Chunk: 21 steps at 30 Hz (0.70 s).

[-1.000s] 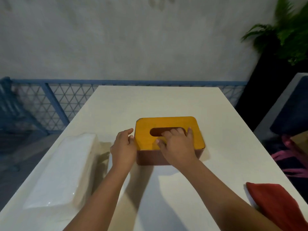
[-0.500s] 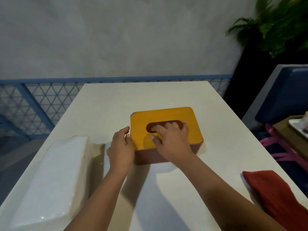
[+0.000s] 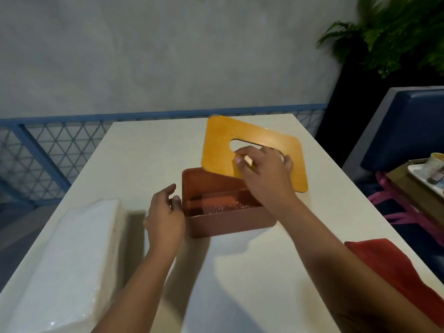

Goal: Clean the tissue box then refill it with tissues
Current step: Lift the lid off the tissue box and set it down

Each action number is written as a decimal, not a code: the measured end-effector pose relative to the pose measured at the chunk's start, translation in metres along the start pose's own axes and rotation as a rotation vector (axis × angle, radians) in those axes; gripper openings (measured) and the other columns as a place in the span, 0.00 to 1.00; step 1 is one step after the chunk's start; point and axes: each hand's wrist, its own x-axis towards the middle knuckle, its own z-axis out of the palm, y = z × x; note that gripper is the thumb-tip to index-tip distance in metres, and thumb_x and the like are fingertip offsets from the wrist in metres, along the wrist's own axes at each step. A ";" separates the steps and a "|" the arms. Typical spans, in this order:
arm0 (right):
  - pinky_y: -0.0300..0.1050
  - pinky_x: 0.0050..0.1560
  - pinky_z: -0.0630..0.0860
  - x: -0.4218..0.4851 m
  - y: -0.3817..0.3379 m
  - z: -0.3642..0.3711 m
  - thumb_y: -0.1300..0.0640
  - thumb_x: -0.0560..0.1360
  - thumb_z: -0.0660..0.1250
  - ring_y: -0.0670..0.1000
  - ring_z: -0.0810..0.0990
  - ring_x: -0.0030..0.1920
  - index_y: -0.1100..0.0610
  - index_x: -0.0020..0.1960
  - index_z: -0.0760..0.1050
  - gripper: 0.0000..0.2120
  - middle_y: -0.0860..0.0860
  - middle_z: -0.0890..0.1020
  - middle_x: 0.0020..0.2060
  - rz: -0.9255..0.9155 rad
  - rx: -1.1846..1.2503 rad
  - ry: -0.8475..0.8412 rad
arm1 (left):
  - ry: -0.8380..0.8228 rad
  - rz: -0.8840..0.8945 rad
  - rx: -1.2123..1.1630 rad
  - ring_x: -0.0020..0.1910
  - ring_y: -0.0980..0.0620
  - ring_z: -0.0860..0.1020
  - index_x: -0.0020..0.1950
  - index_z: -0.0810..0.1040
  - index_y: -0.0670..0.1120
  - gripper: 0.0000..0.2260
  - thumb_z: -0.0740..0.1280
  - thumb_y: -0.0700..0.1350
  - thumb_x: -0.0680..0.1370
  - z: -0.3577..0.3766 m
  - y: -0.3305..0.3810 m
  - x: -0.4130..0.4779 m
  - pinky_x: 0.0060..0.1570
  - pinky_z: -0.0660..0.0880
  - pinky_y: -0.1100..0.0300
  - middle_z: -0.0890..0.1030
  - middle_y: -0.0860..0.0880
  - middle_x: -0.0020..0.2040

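White bench (image 3: 240,272) before a grey wall (image 3: 168,56), head view: the open tissue box (image 3: 230,219) sits mid-bench, its orange lid (image 3: 223,150) held tilted above the far right edge by the right grip (image 3: 266,174), fingers hooked through the slot (image 3: 237,145). The left grip (image 3: 165,217), loosely curved and holding nothing, touches the box's left end. Box and lid look light, stiff and smooth; slot edge and end walls seem the surest holds.

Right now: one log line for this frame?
right hand: holds lid tilted over open box | left hand: at box's left wall | tissue pack, red cloth: on table
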 end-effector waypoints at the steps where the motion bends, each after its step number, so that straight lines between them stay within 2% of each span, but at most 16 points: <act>1: 0.61 0.70 0.51 0.003 0.008 -0.008 0.46 0.78 0.58 0.51 0.70 0.60 0.43 0.55 0.77 0.10 0.49 0.78 0.49 0.022 0.003 0.012 | 0.017 0.039 0.011 0.61 0.49 0.74 0.65 0.73 0.48 0.15 0.58 0.41 0.79 0.001 0.004 -0.001 0.65 0.66 0.50 0.74 0.50 0.65; 5: 0.61 0.69 0.54 0.010 0.049 -0.033 0.47 0.78 0.59 0.53 0.71 0.60 0.45 0.53 0.78 0.10 0.50 0.78 0.51 0.119 -0.014 0.021 | 0.099 0.204 0.100 0.60 0.47 0.74 0.62 0.75 0.47 0.14 0.61 0.44 0.77 0.006 0.020 -0.004 0.63 0.67 0.45 0.75 0.49 0.63; 9: 0.60 0.69 0.55 0.009 0.097 -0.050 0.49 0.78 0.60 0.55 0.72 0.59 0.47 0.52 0.79 0.10 0.50 0.77 0.49 0.208 -0.057 0.004 | 0.129 0.373 0.143 0.59 0.46 0.75 0.59 0.78 0.47 0.17 0.60 0.46 0.72 0.025 0.041 -0.018 0.61 0.66 0.49 0.77 0.48 0.60; 13: 0.61 0.68 0.55 0.003 0.144 -0.057 0.50 0.77 0.61 0.56 0.72 0.59 0.48 0.51 0.80 0.09 0.52 0.79 0.52 0.260 -0.096 -0.032 | 0.083 0.513 0.203 0.58 0.51 0.74 0.56 0.80 0.49 0.16 0.59 0.49 0.73 0.058 0.058 -0.036 0.60 0.64 0.51 0.77 0.51 0.59; 17: 0.59 0.67 0.54 -0.006 0.183 -0.046 0.49 0.77 0.61 0.55 0.71 0.60 0.46 0.50 0.80 0.09 0.51 0.79 0.52 0.262 -0.169 -0.149 | 0.066 0.632 0.264 0.54 0.55 0.71 0.53 0.81 0.50 0.15 0.60 0.51 0.73 0.087 0.070 -0.052 0.59 0.62 0.53 0.79 0.51 0.56; 21: 0.57 0.66 0.56 -0.010 0.207 -0.033 0.46 0.78 0.59 0.54 0.71 0.61 0.44 0.54 0.78 0.11 0.51 0.79 0.54 0.218 -0.284 -0.252 | -0.087 0.675 0.434 0.52 0.57 0.75 0.53 0.80 0.55 0.18 0.63 0.62 0.68 0.110 0.078 -0.066 0.61 0.56 0.56 0.79 0.57 0.52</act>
